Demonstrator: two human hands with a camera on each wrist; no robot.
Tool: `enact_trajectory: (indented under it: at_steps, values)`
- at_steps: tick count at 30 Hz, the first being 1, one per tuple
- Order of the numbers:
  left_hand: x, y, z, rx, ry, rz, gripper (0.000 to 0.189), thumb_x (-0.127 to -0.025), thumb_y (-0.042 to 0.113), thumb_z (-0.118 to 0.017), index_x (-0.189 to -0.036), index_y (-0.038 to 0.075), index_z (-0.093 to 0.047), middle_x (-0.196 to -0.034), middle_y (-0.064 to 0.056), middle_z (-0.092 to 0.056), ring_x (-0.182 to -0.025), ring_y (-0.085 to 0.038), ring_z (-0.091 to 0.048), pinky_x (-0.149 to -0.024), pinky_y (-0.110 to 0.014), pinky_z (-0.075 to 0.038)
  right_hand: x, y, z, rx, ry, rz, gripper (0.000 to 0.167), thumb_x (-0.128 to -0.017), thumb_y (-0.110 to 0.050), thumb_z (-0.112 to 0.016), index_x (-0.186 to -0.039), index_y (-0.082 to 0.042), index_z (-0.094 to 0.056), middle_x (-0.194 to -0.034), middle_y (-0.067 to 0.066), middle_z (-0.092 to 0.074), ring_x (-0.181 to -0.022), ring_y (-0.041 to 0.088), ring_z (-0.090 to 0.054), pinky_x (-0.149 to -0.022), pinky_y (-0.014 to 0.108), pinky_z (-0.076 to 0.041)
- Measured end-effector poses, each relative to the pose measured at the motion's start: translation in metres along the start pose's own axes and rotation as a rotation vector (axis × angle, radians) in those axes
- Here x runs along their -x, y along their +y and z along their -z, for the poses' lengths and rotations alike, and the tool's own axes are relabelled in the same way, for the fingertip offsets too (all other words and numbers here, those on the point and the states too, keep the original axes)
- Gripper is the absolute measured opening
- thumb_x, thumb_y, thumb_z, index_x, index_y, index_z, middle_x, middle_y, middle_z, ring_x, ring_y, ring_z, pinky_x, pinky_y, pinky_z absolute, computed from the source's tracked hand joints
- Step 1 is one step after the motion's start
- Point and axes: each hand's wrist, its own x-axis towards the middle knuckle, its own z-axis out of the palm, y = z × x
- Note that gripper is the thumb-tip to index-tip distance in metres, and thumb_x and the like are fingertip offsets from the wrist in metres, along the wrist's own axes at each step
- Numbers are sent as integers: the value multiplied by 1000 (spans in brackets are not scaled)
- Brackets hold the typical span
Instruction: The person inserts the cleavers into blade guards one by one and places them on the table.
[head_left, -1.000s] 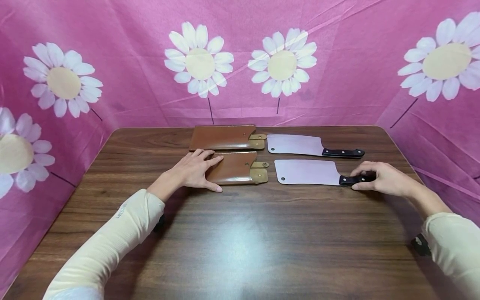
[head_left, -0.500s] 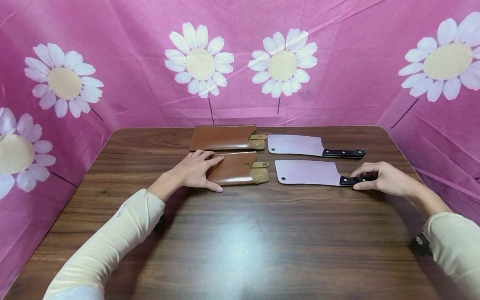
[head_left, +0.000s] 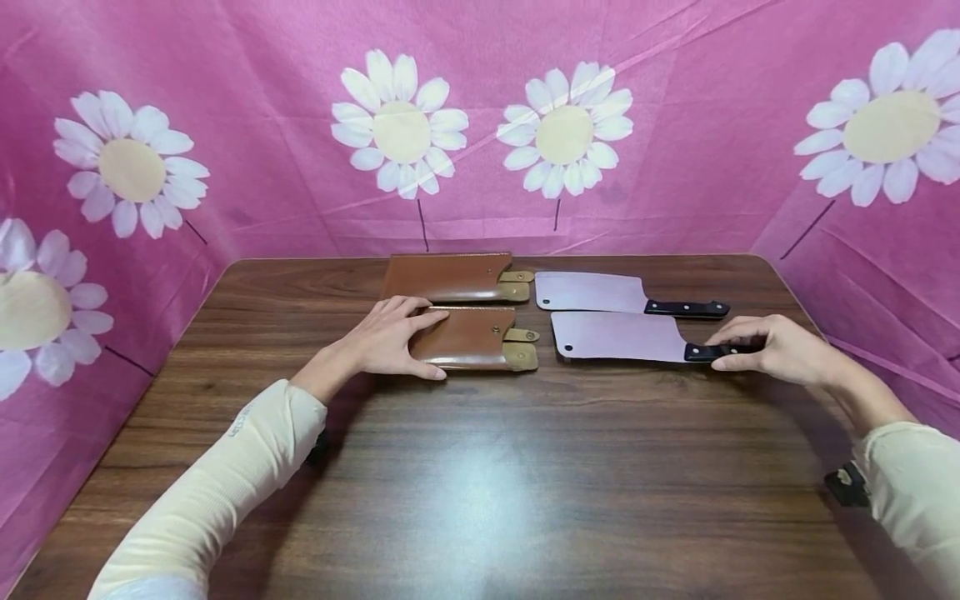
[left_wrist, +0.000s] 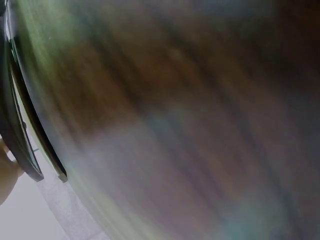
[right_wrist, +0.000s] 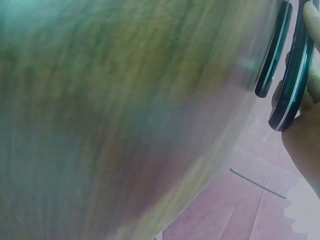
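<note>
In the head view, two brown leather sheaths lie one behind the other at the middle back of the table. My left hand [head_left: 390, 340] rests spread over the left end of the near sheath [head_left: 472, 337], thumb along its front edge. To the right, my right hand [head_left: 780, 350] pinches the black riveted handle of the near cleaver [head_left: 618, 336], whose blade points left, slightly raised. That handle [right_wrist: 292, 80] shows at the right in the right wrist view, with fingers round it. Behind it lies a second cleaver [head_left: 588, 292]; the far sheath [head_left: 446, 277] is to its left.
The wooden table [head_left: 480, 500] stretches out in front of both hands, glossy with a light reflection. A pink cloth [head_left: 480, 221] printed with white daisies hangs behind its back edge and at both sides. Tan snap straps [head_left: 521, 335] stick out from the sheaths' right ends.
My right hand has lifted the near cleaver a little, so its blade sits higher and overlaps the far cleaver's lower edge. The left hand has hardly moved on the near sheath.
</note>
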Motion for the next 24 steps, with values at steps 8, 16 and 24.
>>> enact_trajectory:
  at_steps: [8, 16, 24]
  values:
    - [-1, -4, 1, -17, 85, -49, 103, -70, 81, -69, -152, 21, -51, -146, -13, -45, -131, -32, -39, -105, -51, -30, -4, -5, 0, -7, 27, 41, 35, -72, 6, -86, -98, -16, -80, -94, -5, -73, -87, 4, -63, -78, 13, -42]
    - [-4, -2, 4, -37, 147, -67, 101, -71, 79, -69, -150, 20, -52, -146, -14, -46, -130, -32, -40, -103, -50, -30, -9, -15, 1, -2, 29, 52, 35, -73, 6, -86, -100, -16, -80, -97, -6, -73, -87, 5, -63, -76, 15, -43]
    - [-6, 3, 5, -29, 165, -87, 101, -71, 80, -69, -151, 20, -52, -147, -13, -45, -131, -33, -39, -104, -51, -29, -18, -27, 3, 24, 37, 68, 36, -73, 4, -87, -100, -18, -81, -97, -6, -73, -92, 2, -64, -80, 13, -43]
